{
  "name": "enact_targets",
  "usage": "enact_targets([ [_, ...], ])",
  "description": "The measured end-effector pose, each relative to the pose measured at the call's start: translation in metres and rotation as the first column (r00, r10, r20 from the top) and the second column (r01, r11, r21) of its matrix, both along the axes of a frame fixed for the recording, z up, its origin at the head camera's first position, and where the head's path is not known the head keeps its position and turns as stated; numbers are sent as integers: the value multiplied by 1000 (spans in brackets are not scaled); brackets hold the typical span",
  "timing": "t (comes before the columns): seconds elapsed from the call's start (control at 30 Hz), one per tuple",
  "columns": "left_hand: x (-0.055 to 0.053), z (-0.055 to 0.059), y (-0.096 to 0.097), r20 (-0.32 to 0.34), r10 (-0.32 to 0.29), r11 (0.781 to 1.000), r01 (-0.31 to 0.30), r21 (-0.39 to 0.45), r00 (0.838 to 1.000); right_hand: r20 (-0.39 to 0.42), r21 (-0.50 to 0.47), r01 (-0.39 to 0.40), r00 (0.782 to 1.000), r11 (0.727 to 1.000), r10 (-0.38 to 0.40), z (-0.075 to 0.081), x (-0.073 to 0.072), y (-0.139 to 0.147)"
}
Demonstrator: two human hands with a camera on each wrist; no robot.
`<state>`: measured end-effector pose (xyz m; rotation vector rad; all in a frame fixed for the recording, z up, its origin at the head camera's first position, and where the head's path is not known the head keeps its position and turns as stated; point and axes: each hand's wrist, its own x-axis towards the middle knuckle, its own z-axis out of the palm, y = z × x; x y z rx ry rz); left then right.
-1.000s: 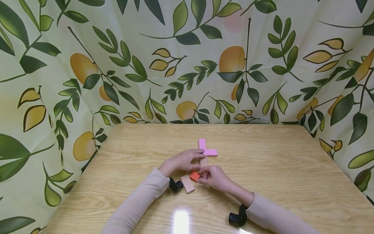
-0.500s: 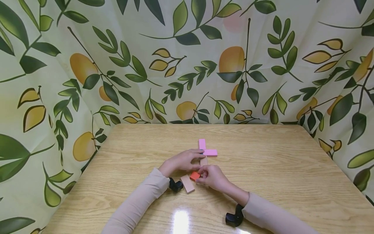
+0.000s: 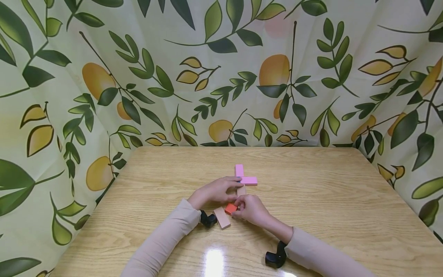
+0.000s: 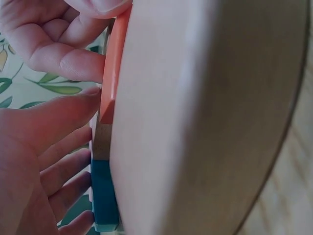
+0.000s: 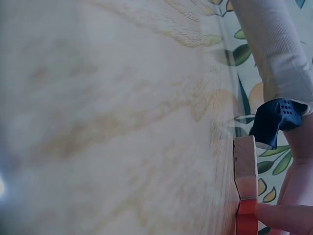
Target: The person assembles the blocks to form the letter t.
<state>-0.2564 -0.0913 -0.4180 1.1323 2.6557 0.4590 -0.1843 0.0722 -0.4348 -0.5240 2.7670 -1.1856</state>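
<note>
An orange-red wooden block [image 3: 230,209] lies on the table between my hands. My right hand [image 3: 254,209] pinches it with thumb and finger; the left wrist view shows these fingertips on its edge. My left hand [image 3: 219,189] rests across the row of blocks, fingers extended. Its fingertips lie along a teal-blue block [image 4: 103,193], mostly covered in the head view. A plain wooden block [image 3: 241,191] lies partly under that hand, below two pink blocks [image 3: 249,181] set at right angles. Another plain block [image 3: 222,218] lies slanted beside the orange-red one.
The light wood table [image 3: 311,184] meets a leaf-and-fruit patterned cloth [image 3: 221,77] at the back and sides. A black wrist camera [image 3: 208,219] on the left arm sits close to the slanted block; another wrist camera [image 3: 275,256] hangs from the right arm.
My right forearm and its wrist camera have shifted slightly left. The right fingers stay on the orange-red block; my left hand and the blocks look unmoved.
</note>
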Motion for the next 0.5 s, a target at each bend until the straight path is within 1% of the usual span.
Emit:
enact_targets([
  [0.27,0,0,1,4,8,1000,-8,-13,1000,-3,-14,-18,1000,1000,18,0,1,1],
  [0.5,0,0,1,20,9,1000,-9,-6,1000,-5,-3,-27,1000,1000,27,0,2,2],
])
